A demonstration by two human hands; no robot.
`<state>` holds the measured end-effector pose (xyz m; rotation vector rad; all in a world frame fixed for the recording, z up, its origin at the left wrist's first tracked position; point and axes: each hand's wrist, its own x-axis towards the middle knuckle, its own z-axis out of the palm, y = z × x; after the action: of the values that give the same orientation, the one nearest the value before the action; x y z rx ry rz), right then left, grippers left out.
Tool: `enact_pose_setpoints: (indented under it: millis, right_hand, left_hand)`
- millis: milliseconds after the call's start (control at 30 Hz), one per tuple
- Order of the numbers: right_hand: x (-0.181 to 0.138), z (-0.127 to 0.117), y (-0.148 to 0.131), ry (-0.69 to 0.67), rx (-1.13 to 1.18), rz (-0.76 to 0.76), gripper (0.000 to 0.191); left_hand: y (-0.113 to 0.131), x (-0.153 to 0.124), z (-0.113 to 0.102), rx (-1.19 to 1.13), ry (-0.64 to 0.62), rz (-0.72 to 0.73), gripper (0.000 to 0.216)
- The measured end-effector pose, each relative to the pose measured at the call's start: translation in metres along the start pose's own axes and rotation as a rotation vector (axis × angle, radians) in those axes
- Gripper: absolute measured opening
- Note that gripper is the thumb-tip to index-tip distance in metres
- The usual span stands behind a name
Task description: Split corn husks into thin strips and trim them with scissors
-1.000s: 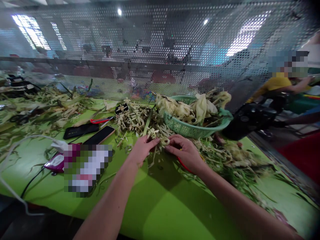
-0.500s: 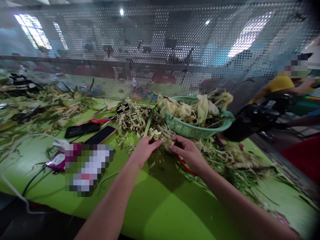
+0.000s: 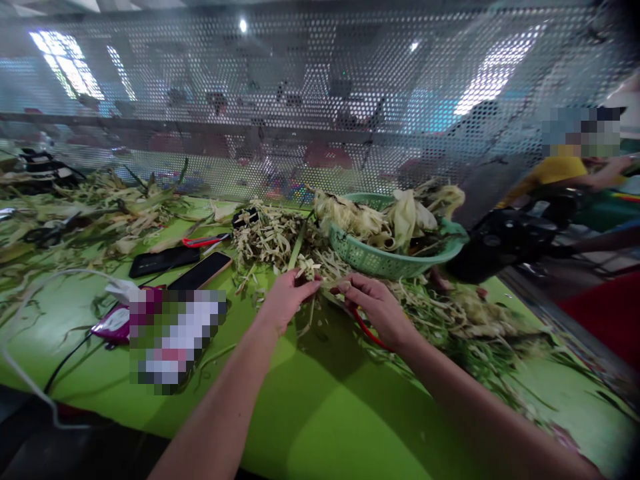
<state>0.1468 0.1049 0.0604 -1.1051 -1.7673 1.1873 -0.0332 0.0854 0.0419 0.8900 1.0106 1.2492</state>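
Note:
My left hand (image 3: 286, 300) is closed around a small plaited piece of pale husk strips (image 3: 309, 267), pinched between thumb and fingers. A long green leaf strip (image 3: 299, 243) rises from beside that piece. Just to the right, my right hand (image 3: 377, 307) has its fingertips pressed together on what looks like a thin pale husk strip (image 3: 330, 287), partly hidden by the fingers. A red handle (image 3: 369, 331) shows beneath the right hand; what tool it belongs to is mostly covered. Behind both hands lies a heap of cut husk strips (image 3: 267, 237).
A green plastic basket (image 3: 395, 265) of dried husks stands behind my right hand. Two dark phones (image 3: 163, 261), red-handled scissors (image 3: 203, 241) and a purple packet (image 3: 117, 323) lie at left. Loose leaves (image 3: 465, 320) spread right. A person in yellow (image 3: 560, 170) sits beyond a perforated screen (image 3: 280, 107).
My fingertips have drawn slightly farther apart, the left hand shifting a little left. The plaited piece stays in the left hand.

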Motion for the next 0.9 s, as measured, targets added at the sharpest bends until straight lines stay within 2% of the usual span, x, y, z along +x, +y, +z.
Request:
enact_pose_setpoints:
  millis: [267,467,667,900]
  right_hand:
    - [-0.002,0.003,0.007,-0.081,-0.033,-0.001,0.029]
    - [-0.001,0.002,0.012,-0.132,-0.133,-0.012,0.035]
    - [-0.003,0.001,0.004,-0.049,-0.008,0.006,0.036]
    - [0.0,0.005,0.01,-0.054,-0.058,-0.022,0.023]
  left_hand:
    - [-0.004,0.001,0.0,0.072,-0.018,0.084,0.035]
    - [0.002,-0.001,0.003,-0.023,0.033,0.059,0.034]
    - [0.001,-0.002,0.004,0.035,-0.001,0.076,0.032]
    - [0.007,-0.007,0.009,0.056,-0.014,-0.002,0.033]
